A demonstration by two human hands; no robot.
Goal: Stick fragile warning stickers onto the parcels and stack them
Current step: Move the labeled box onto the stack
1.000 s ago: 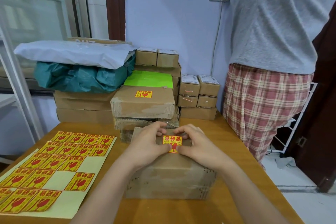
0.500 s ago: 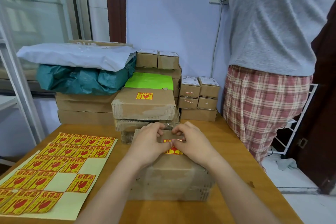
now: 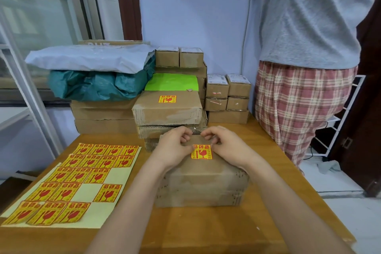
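A: Parcel (image 3: 203,183) sits mid-worktop (image 3: 206,227), a fragile sticker (image 3: 201,151) on its top face. Left hand (image 3: 175,147) at the sticker's 9 o'clock, right hand (image 3: 228,146) at 3 o'clock.

B: Fingers?

A: Both sets curled, thumbs pressing the sticker's side edges; nothing gripped.

B: Beyond?

A: Sticker sheet (image 3: 68,183) at 9 o'clock. At 12 o'clock, stacked parcels (image 3: 167,109), top one already stickered. A person (image 3: 305,47) stands at 2 o'clock.

This looks like a room at home used for packing parcels, with brown boxes (image 3: 167,109) piled on a wooden desk (image 3: 206,229), sticker sheets (image 3: 82,181), and a person in pajama pants (image 3: 299,105).
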